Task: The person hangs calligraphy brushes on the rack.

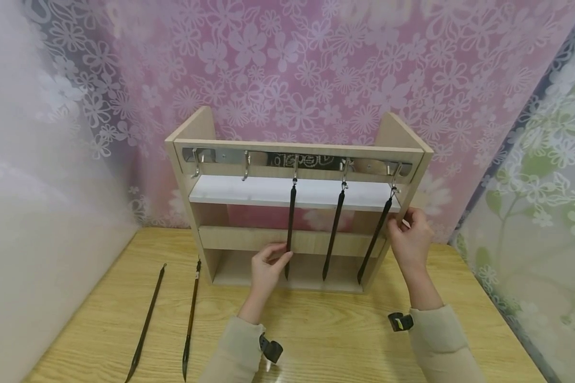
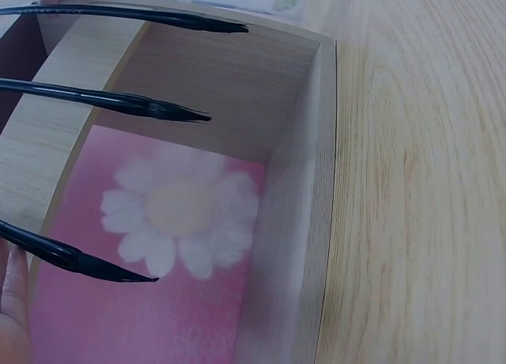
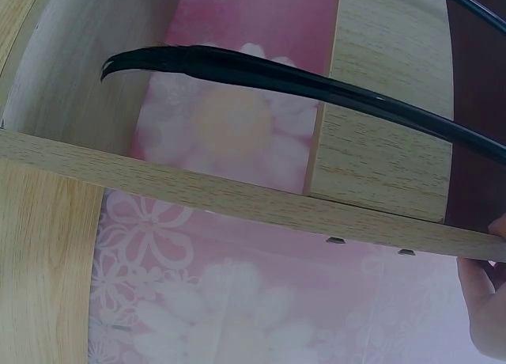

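Three dark calligraphy brushes hang tip down from hooks on a small wooden shelf. My left hand pinches the lower part of the middle-hook brush between thumb and fingers. That brush's black tip points down past the fingers in the left wrist view. My right hand grips the edge of the shelf's right side panel, beside the rightmost brush. In the right wrist view, fingers show at that panel edge. Between these two hangs another brush.
Two more brushes, one dark and one brownish, lie on the wood-grain table at the left. A metal hook strip runs along the shelf top; its two left hooks carry nothing. A flowered pink backdrop stands behind.
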A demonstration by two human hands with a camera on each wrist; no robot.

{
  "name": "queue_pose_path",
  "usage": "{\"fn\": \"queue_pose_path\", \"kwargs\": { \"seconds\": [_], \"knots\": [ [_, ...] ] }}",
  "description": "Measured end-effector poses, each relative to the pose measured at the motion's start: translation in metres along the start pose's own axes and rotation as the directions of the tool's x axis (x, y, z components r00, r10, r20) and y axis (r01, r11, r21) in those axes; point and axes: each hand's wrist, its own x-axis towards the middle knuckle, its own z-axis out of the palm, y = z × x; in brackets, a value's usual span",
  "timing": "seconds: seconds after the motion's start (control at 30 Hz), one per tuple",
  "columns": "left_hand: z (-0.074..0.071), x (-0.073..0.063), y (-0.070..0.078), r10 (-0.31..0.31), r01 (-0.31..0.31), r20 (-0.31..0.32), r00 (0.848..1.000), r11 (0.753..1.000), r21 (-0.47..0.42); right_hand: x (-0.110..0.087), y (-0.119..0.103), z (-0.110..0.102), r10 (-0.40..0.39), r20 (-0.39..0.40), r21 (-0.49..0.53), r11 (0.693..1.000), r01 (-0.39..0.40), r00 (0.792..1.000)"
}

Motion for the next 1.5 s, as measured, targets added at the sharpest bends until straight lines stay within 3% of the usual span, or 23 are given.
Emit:
{"fn": "queue_pose_path", "kwargs": {
  "seconds": [1.17, 1.37, 1.5],
  "knots": [
    [-0.001, -0.002, 0.000, -0.047, 0.047, -0.024, 0.999, 0.999, -0.002, -0.001, -0.002, -0.001, 0.009, -0.004, -0.008, 1.000, -0.009, 1.000],
    [-0.011, -0.004, -0.004, -0.024, 0.024, -0.029, 0.999, 1.000, 0.014, -0.002, -0.001, -0.001, 0.001, -0.009, -0.007, 1.000, -0.001, 1.000],
    [-0.024, -0.007, 0.000, -0.063, 0.064, -0.025, 0.998, 0.997, 0.038, -0.001, 0.000, -0.001, -0.002, -0.008, -0.006, 1.000, 0.002, 1.000]
  ]
}}
